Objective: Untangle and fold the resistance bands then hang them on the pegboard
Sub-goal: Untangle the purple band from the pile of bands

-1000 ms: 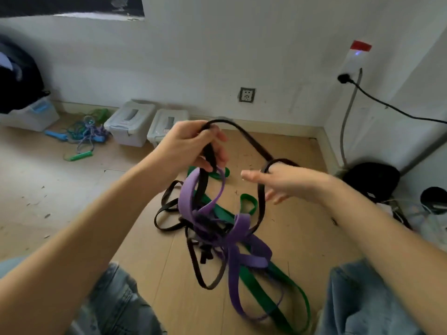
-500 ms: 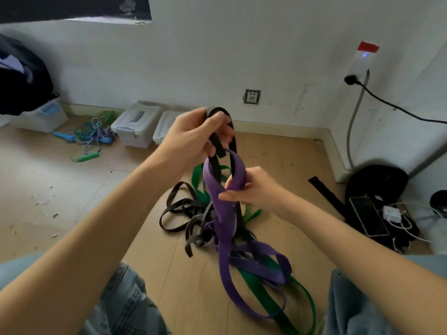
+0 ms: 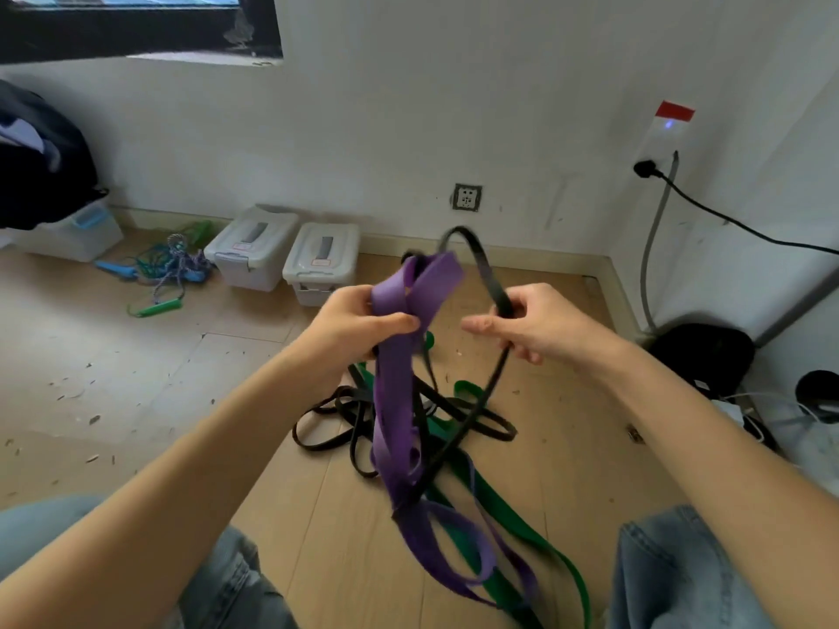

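A tangle of resistance bands lies on the wooden floor between my knees. My left hand (image 3: 358, 324) grips the wide purple band (image 3: 397, 383) near its folded top, lifting it off the pile. My right hand (image 3: 526, 324) is closed on a thin black band (image 3: 476, 261) that arcs up from the purple fold and drops back into the knot. More black loops (image 3: 345, 424) and a green band (image 3: 513, 528) stay on the floor, threaded through the purple one. No pegboard is in view.
Two lidded plastic boxes (image 3: 290, 256) stand by the far wall, with a bundle of jump ropes (image 3: 168, 270) to their left. A black bag (image 3: 703, 356), cables and a charger sit at the right wall. A wall socket (image 3: 466, 197) is straight ahead.
My left hand has shifted from the black band to the purple band. My right hand let go of the purple band and took the black one, pulling it to the right.
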